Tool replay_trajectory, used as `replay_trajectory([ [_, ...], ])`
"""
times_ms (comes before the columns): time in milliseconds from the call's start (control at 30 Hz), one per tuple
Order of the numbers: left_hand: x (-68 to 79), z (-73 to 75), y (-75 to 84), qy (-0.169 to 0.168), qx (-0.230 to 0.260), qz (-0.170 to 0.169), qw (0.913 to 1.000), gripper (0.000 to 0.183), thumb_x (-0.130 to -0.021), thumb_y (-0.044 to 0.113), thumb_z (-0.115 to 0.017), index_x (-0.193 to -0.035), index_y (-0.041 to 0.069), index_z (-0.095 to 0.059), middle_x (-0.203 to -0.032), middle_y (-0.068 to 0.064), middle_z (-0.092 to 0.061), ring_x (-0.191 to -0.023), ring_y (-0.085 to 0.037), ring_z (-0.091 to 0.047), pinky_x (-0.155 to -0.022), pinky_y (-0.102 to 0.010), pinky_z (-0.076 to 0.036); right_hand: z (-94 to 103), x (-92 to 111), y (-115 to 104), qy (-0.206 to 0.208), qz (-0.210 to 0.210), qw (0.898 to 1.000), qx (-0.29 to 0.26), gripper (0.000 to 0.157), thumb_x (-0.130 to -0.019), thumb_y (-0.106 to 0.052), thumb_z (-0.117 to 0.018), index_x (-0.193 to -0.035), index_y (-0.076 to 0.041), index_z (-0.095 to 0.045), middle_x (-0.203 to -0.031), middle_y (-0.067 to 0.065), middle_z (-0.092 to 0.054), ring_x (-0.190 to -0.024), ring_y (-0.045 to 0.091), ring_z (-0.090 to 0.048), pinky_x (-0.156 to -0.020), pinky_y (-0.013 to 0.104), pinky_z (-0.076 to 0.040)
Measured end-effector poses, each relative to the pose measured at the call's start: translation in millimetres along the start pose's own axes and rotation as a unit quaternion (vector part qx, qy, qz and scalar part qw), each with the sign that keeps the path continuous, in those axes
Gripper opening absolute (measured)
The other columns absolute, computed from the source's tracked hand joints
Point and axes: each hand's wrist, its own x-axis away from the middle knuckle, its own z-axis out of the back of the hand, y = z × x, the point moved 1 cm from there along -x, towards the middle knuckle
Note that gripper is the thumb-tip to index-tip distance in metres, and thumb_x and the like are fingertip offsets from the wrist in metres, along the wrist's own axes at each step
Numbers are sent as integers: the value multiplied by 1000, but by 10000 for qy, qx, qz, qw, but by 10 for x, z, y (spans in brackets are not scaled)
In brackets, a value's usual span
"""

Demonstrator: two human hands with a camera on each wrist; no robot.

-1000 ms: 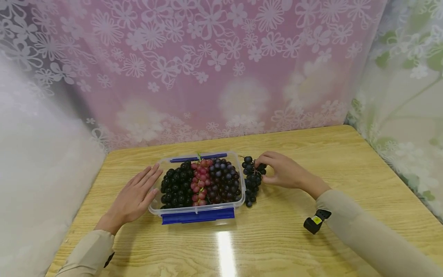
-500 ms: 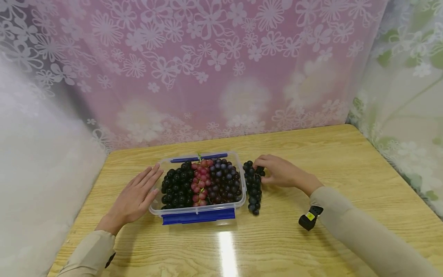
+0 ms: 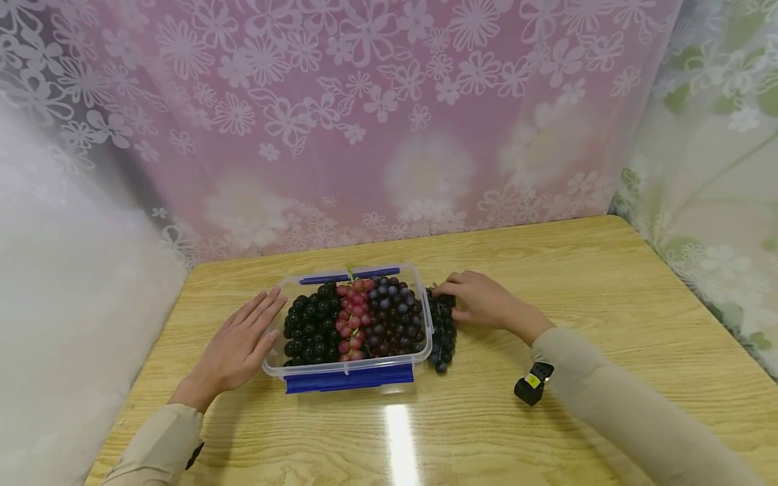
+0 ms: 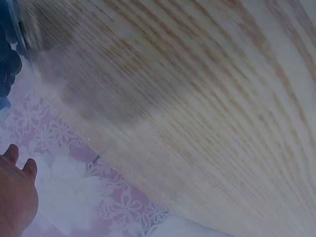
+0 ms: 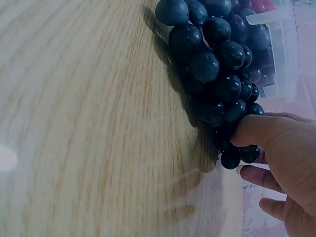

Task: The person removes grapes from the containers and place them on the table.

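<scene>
Pinching the far end of a loose bunch of black grapes (image 3: 444, 331) between thumb and fingers, the right hand (image 3: 483, 300), with other fingers spread apart in the right-wrist view. Probably gripped there for control: a narrower end, sparing the fuller mass of berries a squeeze. Stretched lengthwise along the bench (image 3: 486, 418), just inward of the right hand, the rest of the bunch. Too close to call: contact or a slim gap between grapes and container wall.

On the opposite side, flat and unclenched, the left hand (image 3: 237, 341), fingers straight and close together, thumb angled away, resting along the left wall of a clear plastic food container (image 3: 365, 365). Apparently placed as a brace, to keep the container from sliding toward that side.

Set between both hands, likely for easy reach by either: the same container, open at the top, edged with a blue flap (image 3: 349, 379) on the side nearest the wearer. Packed inside in three bands, running from left hand to right: glossy black grapes (image 3: 311, 324), red grapes (image 3: 352, 320), purple-black grapes (image 3: 395, 317). Seemingly wedged upright by neighbors and walls, without help from any finger.

Well beyond both hands, a pink floral curtain (image 3: 365, 155); around both forearms, beige sleeves (image 3: 608, 385).
</scene>
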Motion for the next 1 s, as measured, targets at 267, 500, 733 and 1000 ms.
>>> replay_trajectory([
  [267,-6,10,7,-5,19,36,10000,62,-99,21,-52,-154,15,-24,-159,-4,-15,-143,-29,-17,-113,-46,-16,-9,-1,-22,-102,-106,9999,76,43,-81,-9,-68,-124,-9,-62,-113,11,-60,-102,28,-57,-94,47,-44],
  [500,7,7,7,16,-22,36,10000,62,-99,22,-52,-154,15,-23,-159,-4,-16,-142,-29,-18,-113,-48,-17,-20,3,-32,-110,-128,9998,-43,44,-81,-8,-69,-125,-8,-62,-114,12,-60,-102,28,-57,-94,47,-45],
  [733,3,9,7,10,-17,3,10000,61,-99,23,-50,-154,14,-23,-159,-5,-16,-142,-30,-18,-112,-49,-18,-14,18,-23,-137,-213,9994,-235,46,-82,-6,-69,-127,-8,-60,-116,13,-59,-105,31,-57,-93,48,-45],
  [1000,-1,10,2,4,-4,-2,10000,57,-102,29,-43,-153,13,-24,-159,-4,-15,-142,-30,-18,-113,-48,-18,-4,37,0,-189,-205,9991,-324,46,-84,-5,-68,-129,-9,-59,-117,13,-59,-107,30,-56,-92,47,-46],
])
